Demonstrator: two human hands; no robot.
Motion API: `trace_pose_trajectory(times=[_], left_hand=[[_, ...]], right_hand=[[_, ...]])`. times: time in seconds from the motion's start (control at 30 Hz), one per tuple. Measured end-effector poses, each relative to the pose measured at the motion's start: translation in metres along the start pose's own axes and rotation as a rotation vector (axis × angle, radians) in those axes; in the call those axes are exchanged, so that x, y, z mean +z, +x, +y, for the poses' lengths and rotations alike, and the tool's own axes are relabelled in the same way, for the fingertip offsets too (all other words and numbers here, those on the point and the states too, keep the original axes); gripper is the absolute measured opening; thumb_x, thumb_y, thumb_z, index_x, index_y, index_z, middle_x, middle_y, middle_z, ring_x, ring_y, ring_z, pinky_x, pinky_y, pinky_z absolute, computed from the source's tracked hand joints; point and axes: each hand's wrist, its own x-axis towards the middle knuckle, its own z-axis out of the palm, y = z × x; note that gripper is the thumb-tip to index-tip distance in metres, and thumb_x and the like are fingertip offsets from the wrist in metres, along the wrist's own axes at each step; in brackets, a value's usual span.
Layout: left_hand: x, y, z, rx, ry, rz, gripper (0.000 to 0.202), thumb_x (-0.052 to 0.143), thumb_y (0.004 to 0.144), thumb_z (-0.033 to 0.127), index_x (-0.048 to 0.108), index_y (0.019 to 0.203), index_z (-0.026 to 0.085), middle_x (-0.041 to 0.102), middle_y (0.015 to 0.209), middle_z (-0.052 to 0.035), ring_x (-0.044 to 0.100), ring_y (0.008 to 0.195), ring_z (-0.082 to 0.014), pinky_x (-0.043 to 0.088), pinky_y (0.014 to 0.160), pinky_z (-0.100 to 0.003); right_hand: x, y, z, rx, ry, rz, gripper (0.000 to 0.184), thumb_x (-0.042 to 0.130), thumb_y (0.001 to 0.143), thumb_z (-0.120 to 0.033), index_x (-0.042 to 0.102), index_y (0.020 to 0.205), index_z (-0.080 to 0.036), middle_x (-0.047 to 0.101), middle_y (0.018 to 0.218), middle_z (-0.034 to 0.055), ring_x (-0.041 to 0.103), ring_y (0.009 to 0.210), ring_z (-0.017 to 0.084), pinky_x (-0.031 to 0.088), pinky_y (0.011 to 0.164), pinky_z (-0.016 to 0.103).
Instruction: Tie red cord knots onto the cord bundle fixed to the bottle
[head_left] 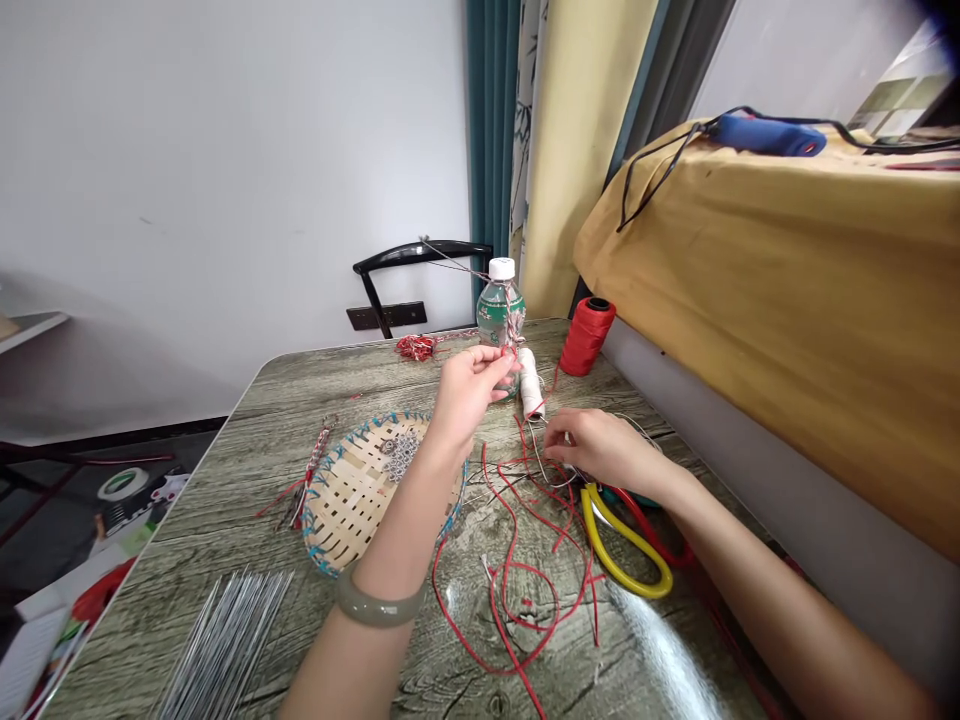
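My left hand (480, 385) is raised before the bottle, thumb and forefinger pinched on a bit of red cord (508, 351). Right above that pinch, a red-and-white braided cord (511, 310) hangs along the plastic bottle (491, 308), which has a white cap and green label. Low over the table, my right hand (596, 442) has its fingers curled together; what they hold, if anything, is hidden. Beside it lie yellow-handled scissors (626, 555). Loose red cords (514, 540) tangle between my forearms. A white thread spool (531, 385) lies just right of my left fingertips.
A woven bamboo basket (349, 490) with small metal rings sits under my left forearm. Thin metal rods (225, 640) lie front left. A red thread spool (587, 337) stands back right, near a cloth-covered ledge (765, 280) with a blue tool (769, 135). Behind is a black chair (420, 252).
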Motion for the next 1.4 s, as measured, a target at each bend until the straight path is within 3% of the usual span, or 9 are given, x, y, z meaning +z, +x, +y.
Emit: trace_pose_trajectory(times=[0.13,0.27,0.63,0.83,1.07,1.4], left_hand=[[0.0,0.002,-0.002,-0.009,-0.005,-0.005,0.011,0.062,0.07,0.025,0.061,0.074,0.015,0.066,0.078,-0.0059,0.056,0.064,-0.0098,0.044,0.058,-0.023],[0.0,0.002,-0.002,-0.017,-0.007,-0.006,0.012,0.062,0.07,0.025,0.061,0.075,0.015,0.066,0.078,-0.0058,0.056,0.063,-0.0096,0.044,0.058,-0.022],[0.001,0.0,0.001,-0.033,-0.004,0.003,0.011,0.062,0.07,0.024,0.062,0.074,0.014,0.066,0.078,-0.0063,0.056,0.063,-0.0095,0.043,0.059,-0.023],[-0.001,0.001,0.0,-0.015,0.008,0.0,0.009,0.062,0.069,0.024,0.061,0.074,0.016,0.066,0.076,-0.0051,0.057,0.065,-0.0105,0.043,0.06,-0.023],[-0.001,0.001,0.001,-0.022,0.041,-0.037,0.012,0.065,0.066,0.024,0.059,0.074,0.017,0.066,0.073,-0.0042,0.059,0.07,-0.0135,0.043,0.064,-0.026],[0.0,0.0,0.004,0.016,-0.078,-0.066,0.015,0.07,0.061,0.019,0.059,0.071,0.015,0.063,0.071,-0.001,0.056,0.064,-0.0092,0.044,0.065,-0.024]], right_hand=[[0.008,0.001,-0.009,-0.066,-0.039,0.053,0.014,0.053,0.08,-0.027,0.062,0.091,-0.025,0.06,0.09,0.0027,0.055,0.081,0.017,0.036,0.061,0.024],[0.025,0.005,-0.022,-0.113,-0.091,0.094,0.014,0.053,0.081,-0.026,0.063,0.091,-0.022,0.056,0.092,0.0071,0.049,0.091,0.021,0.037,0.066,0.028],[0.044,0.014,-0.033,-0.154,0.039,0.097,0.013,0.054,0.081,-0.026,0.057,0.074,-0.015,0.057,0.081,0.0084,0.048,0.082,0.021,0.037,0.073,0.032],[0.017,0.013,-0.024,-0.149,0.32,0.14,0.015,0.042,0.087,-0.025,0.051,0.078,-0.016,0.057,0.078,0.0037,0.051,0.074,0.014,0.04,0.068,0.024],[-0.025,0.017,-0.019,-0.006,0.536,0.348,0.019,0.04,0.087,-0.032,0.049,0.081,-0.017,0.058,0.074,0.0019,0.053,0.066,0.012,0.038,0.06,0.022],[-0.038,0.035,-0.027,0.061,0.722,0.47,0.014,0.055,0.077,-0.028,0.057,0.07,-0.016,0.056,0.066,-0.0004,0.047,0.057,0.01,0.034,0.054,0.022]])
